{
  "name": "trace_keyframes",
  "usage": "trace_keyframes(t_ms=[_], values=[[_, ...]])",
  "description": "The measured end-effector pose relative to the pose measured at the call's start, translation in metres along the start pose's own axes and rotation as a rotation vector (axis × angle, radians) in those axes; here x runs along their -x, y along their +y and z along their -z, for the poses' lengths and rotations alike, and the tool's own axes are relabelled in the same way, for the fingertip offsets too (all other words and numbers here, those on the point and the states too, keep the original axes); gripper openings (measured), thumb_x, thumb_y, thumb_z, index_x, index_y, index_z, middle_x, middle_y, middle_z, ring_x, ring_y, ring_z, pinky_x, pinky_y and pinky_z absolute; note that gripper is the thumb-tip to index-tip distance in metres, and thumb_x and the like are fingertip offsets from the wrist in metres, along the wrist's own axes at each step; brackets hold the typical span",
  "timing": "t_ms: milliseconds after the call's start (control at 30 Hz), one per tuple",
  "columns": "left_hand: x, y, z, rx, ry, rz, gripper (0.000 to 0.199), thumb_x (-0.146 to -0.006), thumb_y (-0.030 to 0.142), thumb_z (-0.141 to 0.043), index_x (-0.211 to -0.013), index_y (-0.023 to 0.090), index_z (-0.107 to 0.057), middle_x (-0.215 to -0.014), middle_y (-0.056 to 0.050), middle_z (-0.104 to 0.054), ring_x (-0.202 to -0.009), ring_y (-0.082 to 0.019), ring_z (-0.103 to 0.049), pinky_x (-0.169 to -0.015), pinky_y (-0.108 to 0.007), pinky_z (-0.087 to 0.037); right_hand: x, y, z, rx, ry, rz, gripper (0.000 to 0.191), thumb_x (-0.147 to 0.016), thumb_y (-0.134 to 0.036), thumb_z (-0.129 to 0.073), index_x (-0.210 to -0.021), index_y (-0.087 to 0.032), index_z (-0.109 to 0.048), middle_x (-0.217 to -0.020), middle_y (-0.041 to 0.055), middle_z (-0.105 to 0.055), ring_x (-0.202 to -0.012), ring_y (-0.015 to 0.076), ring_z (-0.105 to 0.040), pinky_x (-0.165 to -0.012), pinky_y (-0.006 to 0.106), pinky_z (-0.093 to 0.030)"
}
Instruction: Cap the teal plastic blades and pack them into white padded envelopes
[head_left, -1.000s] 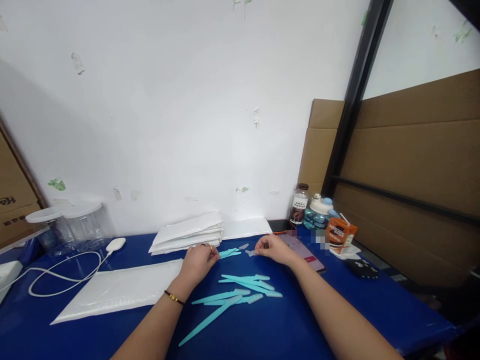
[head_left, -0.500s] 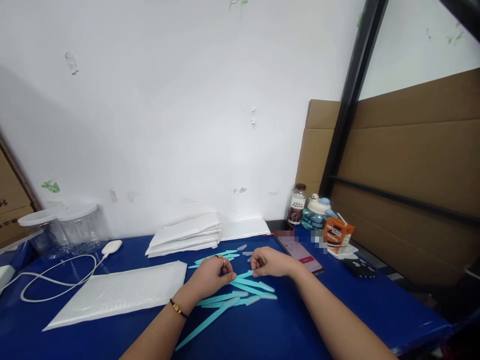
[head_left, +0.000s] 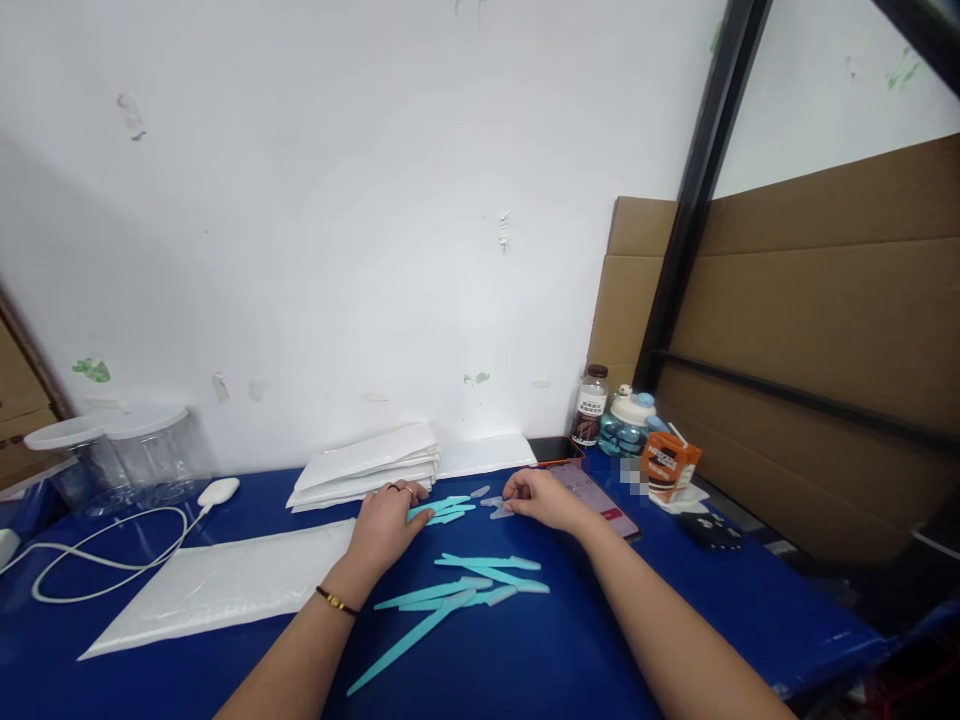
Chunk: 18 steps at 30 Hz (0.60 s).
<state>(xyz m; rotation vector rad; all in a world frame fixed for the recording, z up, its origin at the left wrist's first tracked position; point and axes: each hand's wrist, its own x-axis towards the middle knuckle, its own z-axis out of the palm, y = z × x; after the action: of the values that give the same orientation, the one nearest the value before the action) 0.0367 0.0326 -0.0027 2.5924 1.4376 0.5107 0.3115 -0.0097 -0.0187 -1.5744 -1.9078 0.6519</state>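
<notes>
Several teal eyebrow razors (head_left: pixel 450 512) lie in a small bunch by the white mailers, with their handle ends under my left hand (head_left: pixel 388 522). The fingers of that hand are stretched over the bunch, thumb apart. My right hand (head_left: pixel 536 498) is in a pinch at the small clear blade covers (head_left: pixel 497 507), its fingertips on one of them. Another clear cover (head_left: pixel 481 492) lies loose just to the left. Closer to me, more teal razors (head_left: pixel 457 598) are spread in a crossed heap, clear tips mostly pointing right.
Stacked white mailers (head_left: pixel 367 465) lean by the wall; a single mailer (head_left: pixel 225 585) lies left beside a white cable (head_left: pixel 112 595). On the right are a phone (head_left: pixel 607 505), a brown-capped bottle (head_left: pixel 591 405), a blue jug (head_left: pixel 624 430) and an orange drink carton (head_left: pixel 670 467).
My left hand has moved from the near heap up and left to the far bunch of razors. My right hand has shifted slightly up, from the near heap to the clear covers.
</notes>
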Motion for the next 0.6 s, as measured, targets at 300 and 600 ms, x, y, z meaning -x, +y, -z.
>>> trace_keyframes(t_ms=[300,600], values=[[0.016,0.037,-0.012,0.184,-0.252,-0.248,0.02,-0.076,0.041,-0.054,-0.08,0.023,-0.062,-0.083,0.0,-0.062,-0.082,-0.015,-0.054,-0.071,-0.024,-0.036,0.021,-0.02,0.004,0.113,-0.41,0.016,0.022,-0.058,-0.033,-0.072,-0.071,-0.017,-0.067,-0.061,-0.0018,-0.061,-0.053,0.0103,-0.052,-0.047,0.019,-0.035],[0.005,0.026,-0.004,0.065,-0.093,-0.167,0.012,-0.079,0.033,-0.053,-0.077,0.025,-0.061,-0.081,0.002,-0.063,-0.085,-0.017,-0.053,-0.074,-0.028,-0.03,0.007,-0.024,-0.004,-0.045,-0.194,0.071,0.017,-0.066,-0.031,-0.065,-0.072,-0.015,-0.065,-0.061,-0.001,-0.06,-0.055,0.0107,-0.051,-0.049,0.019,-0.036]])
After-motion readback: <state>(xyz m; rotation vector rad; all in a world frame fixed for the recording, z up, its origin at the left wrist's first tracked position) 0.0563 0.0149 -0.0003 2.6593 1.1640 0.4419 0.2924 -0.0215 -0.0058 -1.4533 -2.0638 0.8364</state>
